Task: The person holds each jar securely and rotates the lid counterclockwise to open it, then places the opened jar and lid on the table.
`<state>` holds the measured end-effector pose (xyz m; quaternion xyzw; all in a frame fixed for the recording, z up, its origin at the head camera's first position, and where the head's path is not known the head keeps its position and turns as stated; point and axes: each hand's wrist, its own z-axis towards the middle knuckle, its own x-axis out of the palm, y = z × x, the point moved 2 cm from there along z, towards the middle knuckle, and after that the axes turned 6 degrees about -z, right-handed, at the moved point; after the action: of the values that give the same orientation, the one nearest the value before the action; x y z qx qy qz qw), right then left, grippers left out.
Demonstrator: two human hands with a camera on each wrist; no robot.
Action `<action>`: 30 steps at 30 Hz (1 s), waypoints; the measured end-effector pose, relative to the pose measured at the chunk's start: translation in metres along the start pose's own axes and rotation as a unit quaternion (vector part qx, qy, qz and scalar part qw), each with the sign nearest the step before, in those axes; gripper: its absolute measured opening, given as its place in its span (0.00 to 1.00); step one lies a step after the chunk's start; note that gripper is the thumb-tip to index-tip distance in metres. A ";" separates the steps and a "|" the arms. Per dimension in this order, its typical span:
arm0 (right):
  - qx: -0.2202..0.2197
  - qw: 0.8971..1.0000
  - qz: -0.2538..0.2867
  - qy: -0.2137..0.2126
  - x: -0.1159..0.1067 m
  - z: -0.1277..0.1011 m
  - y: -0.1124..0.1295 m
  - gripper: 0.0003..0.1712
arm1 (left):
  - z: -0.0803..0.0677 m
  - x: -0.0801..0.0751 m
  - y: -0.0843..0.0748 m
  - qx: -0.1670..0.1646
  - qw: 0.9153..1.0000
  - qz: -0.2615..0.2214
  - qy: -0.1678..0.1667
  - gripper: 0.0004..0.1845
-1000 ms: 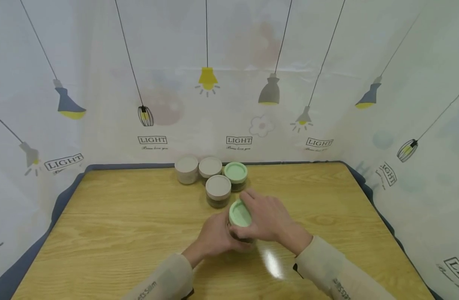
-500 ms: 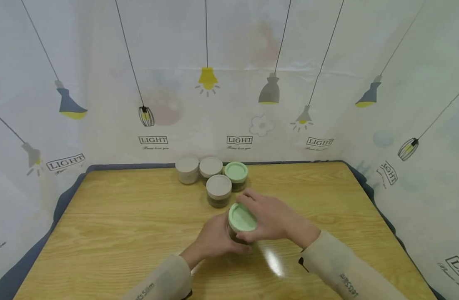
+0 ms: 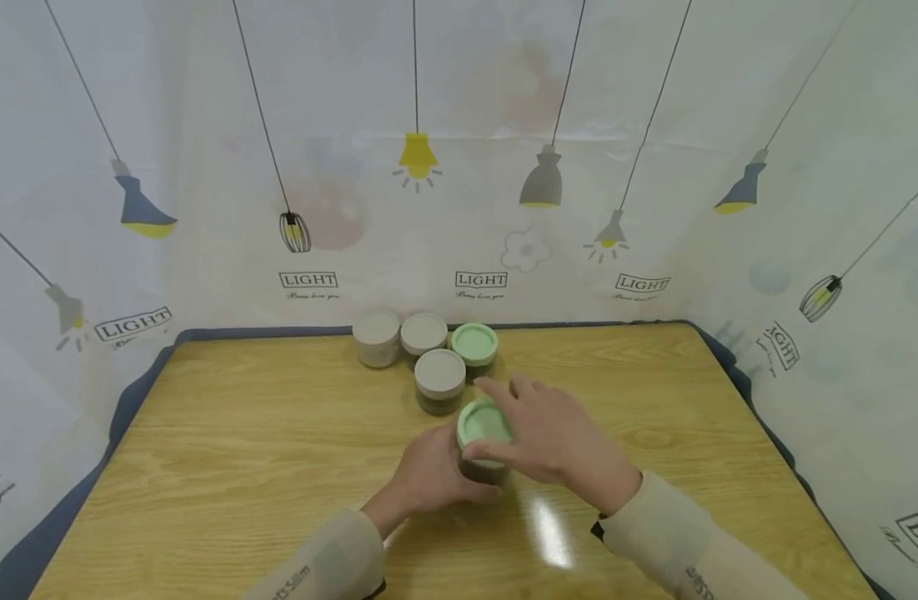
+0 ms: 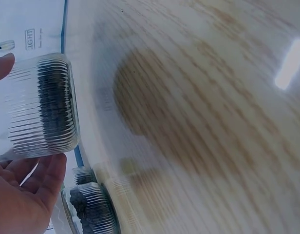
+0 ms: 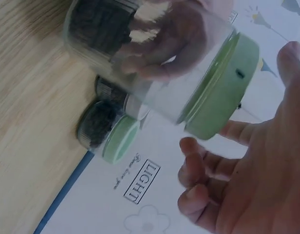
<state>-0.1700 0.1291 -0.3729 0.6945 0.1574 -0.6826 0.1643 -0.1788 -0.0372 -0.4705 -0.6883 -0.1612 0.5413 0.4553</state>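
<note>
A clear ribbed jar [image 3: 479, 454] w/ a pale green lid [image 3: 484, 423] sits at mid-table, part-filled w/ dark grainy contents. The left hand [image 3: 428, 477] is wrapped round the jar body, fingers curled on the glass; the left-wrist view shows the jar held clear of the wood, tipped on its side relative to that camera. The right hand [image 3: 552, 437] is over the lid, fingers spread and mostly loose; the right-wrist view shows its fingers [image 5: 203, 168] apart from the lid rim, the thumb near it, so it holds nothing for now.

Judged step: working the lid on the jar, right hand between grips. Whether the lid is being tightened or loosened can't be told. The next move would call for the right hand to close on the rim again while the left keeps the jar from turning.

Just behind, four more jars cluster near the far edge of the wooden table [image 3: 241, 433]: three w/ grey lids [image 3: 439, 373], one green [image 3: 474, 342]. A lamp-print curtain [image 3: 203, 167] backs the scene.
</note>
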 end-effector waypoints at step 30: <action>-0.075 0.994 0.072 0.025 0.002 0.005 -0.003 0.41 | 0.003 0.009 0.006 0.003 1.000 0.002 -0.010 0.49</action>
<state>-0.1758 0.1297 -0.3751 0.7064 0.1618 -0.6377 0.2609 -0.1795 -0.0327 -0.4803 -0.6820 -0.1627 0.5494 0.4545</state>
